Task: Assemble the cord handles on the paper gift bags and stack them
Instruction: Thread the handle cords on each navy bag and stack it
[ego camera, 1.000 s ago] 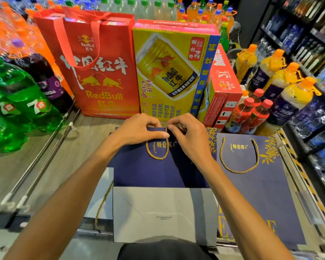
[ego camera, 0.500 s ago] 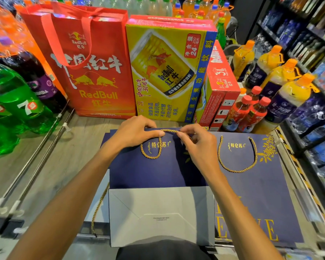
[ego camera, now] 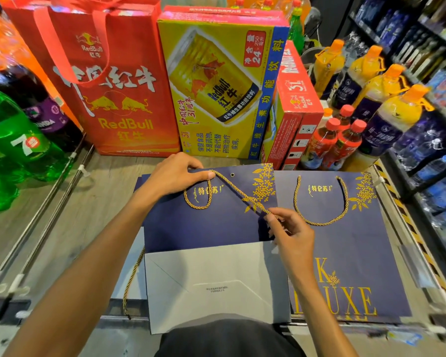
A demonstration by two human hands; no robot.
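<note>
The left hand (ego camera: 175, 176) pinches the gold cord (ego camera: 227, 182) at the top edge of the navy gift bag (ego camera: 204, 228), which lies flat on the counter (ego camera: 93, 202). The right hand (ego camera: 291, 228) pinches the cord's free end, so the cord runs taut between the two hands. Just past the left fingertips is an eyelet hole (ego camera: 232, 174). Right of the right hand lies a second navy bag (ego camera: 345, 253) with its handle (ego camera: 319, 224) fitted.

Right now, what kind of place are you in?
Probably a shop or supermarket: big soda bottles crowd the left, a Red Bull carton stands ahead, and shelves of bottled drinks line the right.
</note>
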